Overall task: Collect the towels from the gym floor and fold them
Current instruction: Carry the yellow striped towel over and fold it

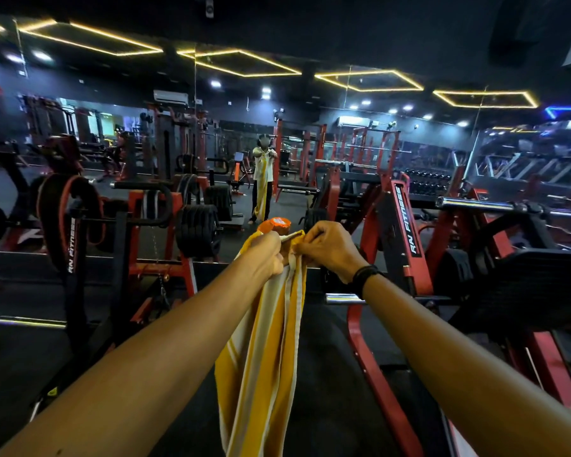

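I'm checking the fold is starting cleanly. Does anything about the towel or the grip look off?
Slightly. Both hands, left and right, pinch the yellow striped towel close together at its top, so it hangs bunched in a narrow column, not spread flat.

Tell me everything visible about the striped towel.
The striped towel is mustard yellow with pale cream stripes running lengthwise, apparently thin woven cloth. It hangs gathered in loose vertical folds, held up by its top edge: the left hand and right hand pinch it close together. Its lower end leaves the frame.
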The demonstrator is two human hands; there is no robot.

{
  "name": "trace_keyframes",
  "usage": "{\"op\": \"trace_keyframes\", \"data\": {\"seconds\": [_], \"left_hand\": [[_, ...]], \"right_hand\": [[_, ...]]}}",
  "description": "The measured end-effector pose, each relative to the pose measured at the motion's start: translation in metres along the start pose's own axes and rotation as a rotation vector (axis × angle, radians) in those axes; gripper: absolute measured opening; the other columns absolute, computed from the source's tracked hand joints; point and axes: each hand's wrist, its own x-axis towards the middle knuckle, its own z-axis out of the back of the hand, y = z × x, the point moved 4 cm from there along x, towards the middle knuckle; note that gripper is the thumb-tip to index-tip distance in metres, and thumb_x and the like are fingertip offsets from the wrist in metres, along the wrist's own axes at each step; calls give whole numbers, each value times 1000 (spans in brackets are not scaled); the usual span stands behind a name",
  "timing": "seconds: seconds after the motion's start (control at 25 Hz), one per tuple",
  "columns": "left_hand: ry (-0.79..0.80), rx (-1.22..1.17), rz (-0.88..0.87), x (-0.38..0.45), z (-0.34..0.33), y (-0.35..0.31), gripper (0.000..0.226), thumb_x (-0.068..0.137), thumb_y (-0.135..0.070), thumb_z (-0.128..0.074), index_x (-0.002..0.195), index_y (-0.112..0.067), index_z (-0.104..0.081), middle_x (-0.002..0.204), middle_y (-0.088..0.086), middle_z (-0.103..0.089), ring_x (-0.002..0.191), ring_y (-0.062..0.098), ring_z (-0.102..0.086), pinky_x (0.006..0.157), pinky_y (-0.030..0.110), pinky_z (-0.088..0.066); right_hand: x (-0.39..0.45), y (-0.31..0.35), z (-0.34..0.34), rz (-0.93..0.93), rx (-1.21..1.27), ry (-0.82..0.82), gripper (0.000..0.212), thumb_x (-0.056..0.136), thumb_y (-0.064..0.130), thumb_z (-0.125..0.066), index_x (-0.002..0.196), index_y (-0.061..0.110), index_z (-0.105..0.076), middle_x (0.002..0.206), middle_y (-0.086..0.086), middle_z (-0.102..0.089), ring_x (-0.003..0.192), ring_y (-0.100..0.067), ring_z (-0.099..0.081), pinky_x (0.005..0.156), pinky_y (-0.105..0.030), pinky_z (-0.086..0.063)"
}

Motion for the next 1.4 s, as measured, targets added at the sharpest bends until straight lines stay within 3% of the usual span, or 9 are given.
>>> {"op": "trace_keyframes", "data": {"seconds": [0.24, 0.44, 0.6, 0.68, 0.8, 0.96, 1.12, 1.24, 1.4], "left_hand": [[11, -71, 19, -5, 0, -3, 31, 98, 1, -30, 77, -1, -53, 73, 14, -56, 71, 25, -59, 53, 39, -51], [11, -86, 29, -1, 3, 5, 32, 99, -6, -31, 75, -4, -53, 62, 10, -63, 50, 19, -61, 35, 23, -49], [14, -22, 10, 6, 30, -1, 27, 96, -13, -42, 73, -3, -52, 42, 9, -60, 45, 19, -63, 54, 34, -56], [-43, 158, 14, 20, 58, -1, 25, 92, -11, -49, 68, -5, -50, 38, 7, -57, 43, 16, -62, 49, 31, -56], [-141, 605, -31, 29, 92, -2, 24, 87, -15, -64, 68, -2, -56, 45, 7, -60, 41, 16, -61, 38, 26, -52], [-358, 1166, -135, 33, 142, -7, 25, 79, -19, -74, 72, 0, -59, 65, 12, -62, 48, 20, -61, 29, 21, -42], [-348, 804, -92, 57, 167, -7, 20, 77, -6, -66, 92, 7, -60, 89, 21, -66, 61, 30, -66, 41, 38, -56], [-224, 318, -126, 51, 138, -21, 13, 92, 8, -45, 88, 1, -55, 85, 16, -60, 63, 25, -61, 36, 27, -52], [-265, 108, -275, 37, 114, -48, 22, 89, 9, -50, 76, -8, -53, 79, 13, -61, 50, 17, -64, 37, 23, -50]], "right_hand": [[-4, 6, -10, -94, 29, 28, 45, 71, 47, -78, 66, 4, -63, 71, -13, -71, 67, -24, -71, 63, -39, -61], [3, 0, -8, -74, -70, -83, 22, 72, 20, -78, 56, 12, -64, 69, -14, -71, 68, -26, -71, 67, -44, -60], [8, 10, 11, 127, -355, -16, 16, 75, 3, -70, 64, 12, -65, 75, -10, -68, 64, -14, -59, 54, -10, -46], [9, 13, 22, 259, -517, 96, 9, 79, 2, -65, 81, 10, -69, 86, -9, -66, 73, -15, -58, 54, -7, -39], [5, 14, 22, 428, -754, 231, 19, 90, 7, -53, 102, 7, -68, 101, -5, -57, 91, -15, -52, 74, -19, -41], [-5, 15, 37, 572, -781, 256, 19, 98, 10, -43, 108, 11, -59, 101, 2, -44, 83, -10, -46, 73, -21, -38], [0, -10, 57, 520, -867, 324, 21, 99, 10, -43, 118, 20, -47, 99, 2, -39, 75, -10, -46, 62, -16, -38], [2, -30, 64, 469, -901, 362, 22, 99, 16, -46, 117, 28, -50, 100, 3, -38, 80, -12, -46, 67, -16, -39], [2, -30, 84, 423, -737, 291, 8, 95, 17, -39, 93, 24, -41, 92, -4, -52, 78, -24, -52, 71, -41, -50]]}}
